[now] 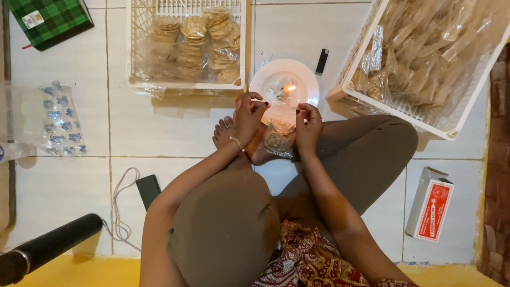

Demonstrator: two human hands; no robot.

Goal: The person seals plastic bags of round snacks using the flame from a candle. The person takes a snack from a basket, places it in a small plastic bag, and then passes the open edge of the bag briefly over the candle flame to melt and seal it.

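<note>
On the white tiled floor [159, 133], a person sits cross-legged between two white baskets: the right one [451, 125] heaped with filled clear packets, the left one [186, 84] stacked with round crackers. Ahead stands a white plate [265, 79] carrying a lit candle [289, 87], a black lighter [322, 61] just beside it. The left hand [248, 118] and right hand [308, 127] each pinch a top corner of a small clear cracker bag [279, 137], held just short of the flame. Sealing it cleanly likely wants the mouth pulled taut and level.
</note>
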